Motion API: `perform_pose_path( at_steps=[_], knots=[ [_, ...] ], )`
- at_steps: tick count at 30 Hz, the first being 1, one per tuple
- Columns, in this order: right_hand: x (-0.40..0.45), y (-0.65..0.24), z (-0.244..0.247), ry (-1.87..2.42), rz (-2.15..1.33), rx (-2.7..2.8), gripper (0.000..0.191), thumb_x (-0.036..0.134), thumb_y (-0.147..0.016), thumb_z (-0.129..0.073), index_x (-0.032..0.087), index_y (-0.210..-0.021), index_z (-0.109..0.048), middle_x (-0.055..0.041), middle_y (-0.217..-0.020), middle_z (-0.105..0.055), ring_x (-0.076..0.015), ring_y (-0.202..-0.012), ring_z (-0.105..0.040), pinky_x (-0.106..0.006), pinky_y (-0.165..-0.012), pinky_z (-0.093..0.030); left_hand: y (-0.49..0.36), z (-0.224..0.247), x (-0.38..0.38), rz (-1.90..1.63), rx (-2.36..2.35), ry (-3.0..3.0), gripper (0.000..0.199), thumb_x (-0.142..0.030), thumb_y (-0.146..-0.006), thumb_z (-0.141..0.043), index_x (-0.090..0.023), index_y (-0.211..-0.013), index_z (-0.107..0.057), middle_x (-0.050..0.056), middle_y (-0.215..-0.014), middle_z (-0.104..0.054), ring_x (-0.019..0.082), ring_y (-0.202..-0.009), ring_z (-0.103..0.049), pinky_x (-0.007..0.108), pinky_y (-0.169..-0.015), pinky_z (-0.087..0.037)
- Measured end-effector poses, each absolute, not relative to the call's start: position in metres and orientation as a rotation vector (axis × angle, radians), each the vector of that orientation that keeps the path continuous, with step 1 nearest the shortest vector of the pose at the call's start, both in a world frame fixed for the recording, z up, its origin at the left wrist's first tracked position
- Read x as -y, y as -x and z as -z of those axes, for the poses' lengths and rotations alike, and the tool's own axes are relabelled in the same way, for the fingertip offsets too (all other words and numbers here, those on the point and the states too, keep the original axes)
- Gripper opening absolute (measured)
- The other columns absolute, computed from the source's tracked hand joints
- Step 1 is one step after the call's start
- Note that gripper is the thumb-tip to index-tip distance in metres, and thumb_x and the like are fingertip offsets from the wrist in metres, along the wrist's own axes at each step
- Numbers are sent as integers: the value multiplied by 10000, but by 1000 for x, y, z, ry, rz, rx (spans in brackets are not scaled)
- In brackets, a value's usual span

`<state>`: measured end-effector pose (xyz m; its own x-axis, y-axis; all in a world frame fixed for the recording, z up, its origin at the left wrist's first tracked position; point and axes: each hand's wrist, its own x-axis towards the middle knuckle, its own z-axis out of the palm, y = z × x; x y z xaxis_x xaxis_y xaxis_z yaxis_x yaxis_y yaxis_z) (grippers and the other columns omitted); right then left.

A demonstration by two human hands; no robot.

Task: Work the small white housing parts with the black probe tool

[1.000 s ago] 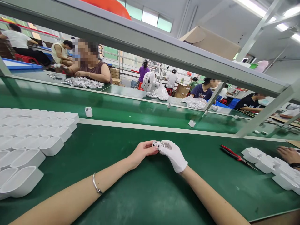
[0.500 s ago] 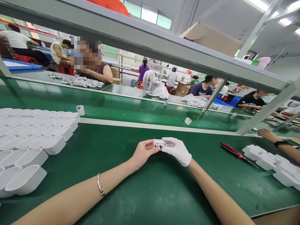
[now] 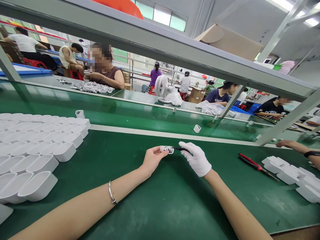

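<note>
My bare left hand (image 3: pixel 153 161) pinches a small white plastic housing (image 3: pixel 164 148) over the middle of the green table. Its open side faces me, and small dark and metallic parts show inside. My right hand (image 3: pixel 197 159), in a white glove, is closed around black tweezers (image 3: pixel 177 148). Their tips reach the right edge of the housing's opening; whether they grip a part inside is too small to tell.
Rows of white cups (image 3: pixel 37 187) stand at left. Red-handled pliers (image 3: pixel 252 163) lie at right beside more white housings (image 3: pixel 287 173), near a co-worker's hand (image 3: pixel 285 143). Loose housings (image 3: pixel 197 128) rest on the green strip beyond. A metal shelf beam (image 3: pixel 160 43) crosses above.
My right hand has drawn back to the right from the housing, and black tweezers now show in it. The housing has tilted, with its opening turned more into view.
</note>
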<state>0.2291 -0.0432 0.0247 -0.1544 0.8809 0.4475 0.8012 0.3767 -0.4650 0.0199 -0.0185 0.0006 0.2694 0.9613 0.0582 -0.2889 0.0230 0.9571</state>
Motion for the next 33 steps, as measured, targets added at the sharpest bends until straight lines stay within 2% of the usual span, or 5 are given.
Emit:
perform_pose_path(
  at_steps=[8, 20, 26, 29, 33],
  knots=[
    [55, -219, -33, 1519, 275, 2293, 487, 78, -787, -453, 342, -1168, -601, -17, -952, -627, -138, -724, -566, -244, -616, -392, -19, 0, 19, -1115, -762, -1204, 319, -332, -689, -739, -133, -937, -721, 88, -953, -728, 263, -944, -647, 372, -918, -468],
    [74, -198, -54, 1942, 311, 2382, 394, 156, -859, -406, 373, -1154, -552, 42, -895, -652, -114, -585, -551, -242, -484, -233, -17, 0, 24, -1093, -770, -1338, 237, -294, -713, -714, -135, -887, -720, 75, -910, -727, 254, -898, -650, 326, -839, -487],
    [74, -195, -50, 1980, 207, 2331, 376, 178, -860, -418, 370, -1141, -579, 42, -868, -669, -130, -631, -586, -236, -508, -291, -18, -1, 23, -1092, -768, -1339, 251, -292, -723, -708, -132, -917, -717, 80, -947, -724, 260, -935, -644, 355, -895, -476],
    [72, -206, -53, 1800, 52, 2248, 333, 240, -873, -445, 349, -1133, -623, 35, -816, -674, -134, -697, -603, -240, -604, -390, -19, -1, 22, -1090, -734, -1338, 294, -298, -728, -709, -135, -972, -706, 84, -991, -717, 260, -965, -642, 363, -923, -477],
    [67, -225, -56, 1676, -96, 2024, 289, 291, -843, -489, 287, -1042, -698, 20, -762, -681, -140, -712, -612, -245, -686, -442, -18, 4, 16, -1140, -768, -1318, 344, -326, -787, -645, -92, -1039, -674, 138, -1069, -689, 276, -1010, -632, 412, -954, -473]
  ],
)
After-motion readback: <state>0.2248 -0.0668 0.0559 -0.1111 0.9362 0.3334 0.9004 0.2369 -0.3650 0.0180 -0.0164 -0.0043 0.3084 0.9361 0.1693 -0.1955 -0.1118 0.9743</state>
